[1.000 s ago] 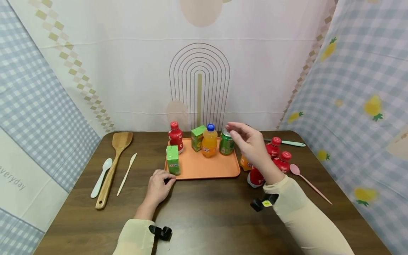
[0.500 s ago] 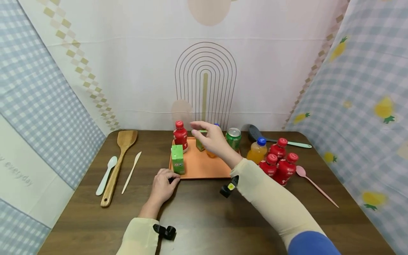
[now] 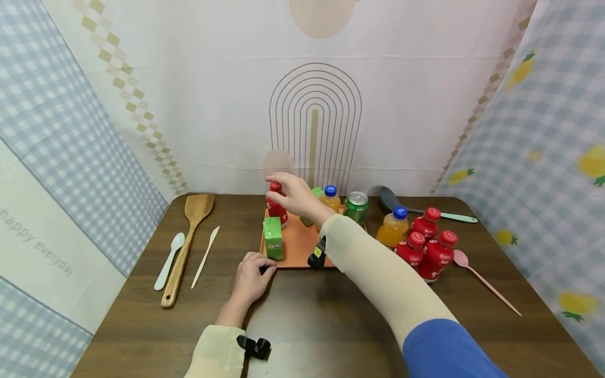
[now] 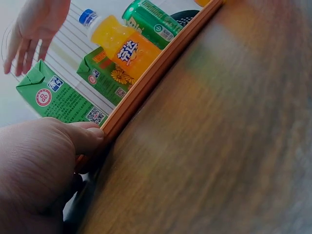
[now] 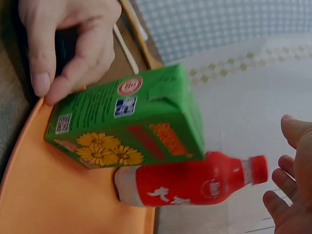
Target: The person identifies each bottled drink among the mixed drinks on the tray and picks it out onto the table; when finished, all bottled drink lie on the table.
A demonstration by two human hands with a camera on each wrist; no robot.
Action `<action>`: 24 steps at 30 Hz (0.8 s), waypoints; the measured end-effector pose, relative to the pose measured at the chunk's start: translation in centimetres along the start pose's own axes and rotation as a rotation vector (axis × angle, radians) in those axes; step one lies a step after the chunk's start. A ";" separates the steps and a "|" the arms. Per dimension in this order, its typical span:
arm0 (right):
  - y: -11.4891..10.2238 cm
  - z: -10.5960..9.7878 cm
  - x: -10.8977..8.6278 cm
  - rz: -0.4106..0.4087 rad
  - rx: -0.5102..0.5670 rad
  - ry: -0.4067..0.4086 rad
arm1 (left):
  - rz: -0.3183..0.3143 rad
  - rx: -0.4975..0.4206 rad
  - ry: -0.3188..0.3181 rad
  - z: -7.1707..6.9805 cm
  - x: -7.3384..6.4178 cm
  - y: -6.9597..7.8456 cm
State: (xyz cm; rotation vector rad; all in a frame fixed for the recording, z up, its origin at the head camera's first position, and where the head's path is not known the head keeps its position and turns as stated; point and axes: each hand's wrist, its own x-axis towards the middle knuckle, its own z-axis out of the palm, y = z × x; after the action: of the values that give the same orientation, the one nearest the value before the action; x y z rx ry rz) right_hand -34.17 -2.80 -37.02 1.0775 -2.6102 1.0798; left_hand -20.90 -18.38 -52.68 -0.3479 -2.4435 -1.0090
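Note:
My left hand (image 3: 252,277) pinches the rim of the orange tray (image 3: 302,260) at its near left corner, thumb and forefinger meeting on the edge. Beside those fingers a green juice carton (image 5: 131,114) stands upright on the tray. My right hand (image 3: 299,195) hovers over the tray's left part with fingers apart, holding nothing. Just beyond its fingertips is the cap of a red drink bottle (image 5: 195,180), partly hidden in the head view. An orange soda bottle (image 4: 127,46), a second green carton (image 4: 105,75) and a green can (image 4: 151,22) also stand on the tray.
Right of the tray stand several red bottles (image 3: 437,257) and another orange soda bottle (image 3: 393,227). A dark slotted utensil (image 3: 389,199) lies behind them, a pink spoon (image 3: 487,283) beside them. On the left lie a wooden spatula (image 3: 186,247), a white spoon (image 3: 169,262) and a knife (image 3: 205,257).
My right hand has swept left from above the can, past the orange soda bottle, to the red bottle on the tray. The left hand stays on the tray corner. The head view has shifted slightly.

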 end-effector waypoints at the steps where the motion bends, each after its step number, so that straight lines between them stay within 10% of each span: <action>1: 0.3 0.2 0.1 0.013 -0.010 -0.007 | -0.004 0.001 -0.004 0.1 0.0 0.0; 24: 3.4 1.3 -0.4 0.172 0.113 -0.022 | -0.037 0.014 -0.023 0.1 0.0 0.1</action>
State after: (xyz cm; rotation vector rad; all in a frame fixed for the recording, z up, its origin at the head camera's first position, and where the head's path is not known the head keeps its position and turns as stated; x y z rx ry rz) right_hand -35.90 -1.77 -40.04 0.9030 -2.7308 1.2711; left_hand -20.91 -18.28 -52.71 -0.3129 -2.4852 -1.0077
